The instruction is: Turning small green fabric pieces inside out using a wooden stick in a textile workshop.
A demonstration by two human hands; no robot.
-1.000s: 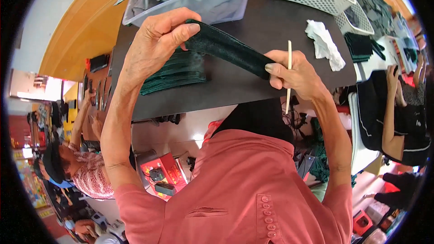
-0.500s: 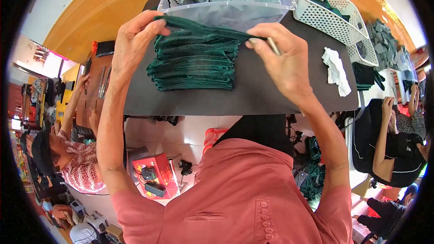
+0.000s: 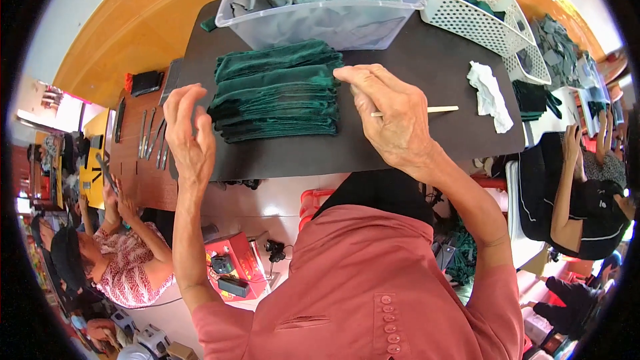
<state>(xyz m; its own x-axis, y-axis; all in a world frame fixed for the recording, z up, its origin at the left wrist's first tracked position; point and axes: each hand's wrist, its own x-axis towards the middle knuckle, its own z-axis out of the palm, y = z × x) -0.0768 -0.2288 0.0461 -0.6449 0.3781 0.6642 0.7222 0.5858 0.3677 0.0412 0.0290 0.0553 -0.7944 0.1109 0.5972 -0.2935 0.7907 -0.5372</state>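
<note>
A row of folded dark green velvety cloth pieces (image 3: 277, 90) lies on the dark table in front of me. Beside its left end is my left hand (image 3: 190, 130), raised with the fingers apart and nothing in them. My right hand (image 3: 393, 117) is at the row's right end, its fingertips close to the cloth; I cannot tell whether they touch. A thin pale stick (image 3: 443, 109) runs through the curled fingers of that hand and sticks out to the right. Its other tip shows on the thumb side.
Behind the cloth stands a clear plastic bin (image 3: 320, 23) full of grey-green scraps. A white perforated basket (image 3: 477, 23) is at the far right, and a crumpled white cloth (image 3: 490, 97) lies near the right edge. People sit at both sides. Several long tools (image 3: 152, 133) lie on the left table.
The green cloth strip stretched between both hands has been let go onto the row. My hands have come down toward me and are empty of cloth; the stick stays in the right.
</note>
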